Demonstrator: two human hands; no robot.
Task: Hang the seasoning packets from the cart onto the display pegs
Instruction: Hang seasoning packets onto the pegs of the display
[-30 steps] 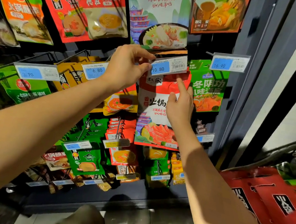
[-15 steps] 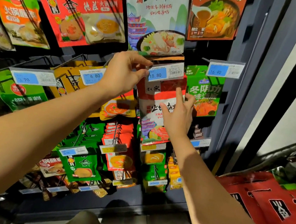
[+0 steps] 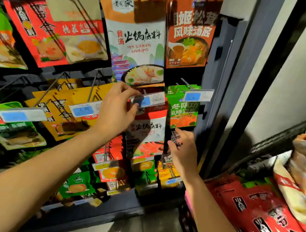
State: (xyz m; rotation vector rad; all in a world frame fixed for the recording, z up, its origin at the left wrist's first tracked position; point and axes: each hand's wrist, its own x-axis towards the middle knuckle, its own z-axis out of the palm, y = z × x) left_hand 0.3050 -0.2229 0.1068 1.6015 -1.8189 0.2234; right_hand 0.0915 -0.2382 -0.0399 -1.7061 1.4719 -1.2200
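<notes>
A red-and-white seasoning packet (image 3: 147,130) hangs on a middle-row display peg, behind its blue price tag (image 3: 150,100). My left hand (image 3: 117,110) reaches up and pinches the left end of that tag between thumb and fingers. My right hand (image 3: 184,151) hovers just off the packet's lower right edge, fingers loosely curled and holding nothing, in front of a small dark packet (image 3: 175,137). Red seasoning packets (image 3: 251,211) lie in the cart at lower right.
Pegs all around carry packets: a green one (image 3: 184,109) to the right, yellow ones (image 3: 64,110) to the left, a large white-and-orange one (image 3: 137,44) above, smaller ones below. A grey upright (image 3: 219,85) bounds the rack. More packets (image 3: 303,169) are piled in the cart.
My right hand has come off the red-and-white packet and dropped down to its right. The packet now hangs by itself. My left hand stays on the price tag.
</notes>
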